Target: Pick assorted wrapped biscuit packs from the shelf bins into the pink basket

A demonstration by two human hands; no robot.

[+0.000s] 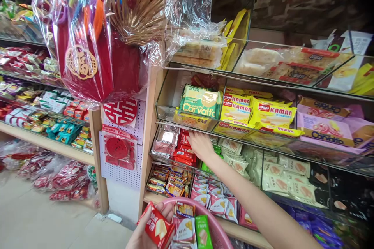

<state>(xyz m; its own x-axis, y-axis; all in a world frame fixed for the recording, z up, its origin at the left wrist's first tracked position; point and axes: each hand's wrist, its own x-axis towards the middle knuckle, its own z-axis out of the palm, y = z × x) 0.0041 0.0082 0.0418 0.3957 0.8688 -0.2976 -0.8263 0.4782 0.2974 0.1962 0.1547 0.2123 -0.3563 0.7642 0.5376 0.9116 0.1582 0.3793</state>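
My right hand [200,145] reaches into a clear shelf bin and its fingers rest on a stack of red snack packets [182,148], beside silver packets [165,142]. Whether it grips one is unclear, as the fingertips are partly hidden. My left hand [146,230] is at the bottom edge, closed on a red snack packet [157,227] at the rim of a pink basket [217,228]. The basket holds a green packet [203,232] and a pink-white packet [184,231].
Clear acrylic shelves hold Kaman [264,114] and Carvalfc [200,105] wafer packs above, and white snack packs [288,177] to the right. A red decoration wrapped in cellophane [96,46] hangs at the upper left. More shelves of snacks [43,112] stand left; bagged goods lie on the floor.
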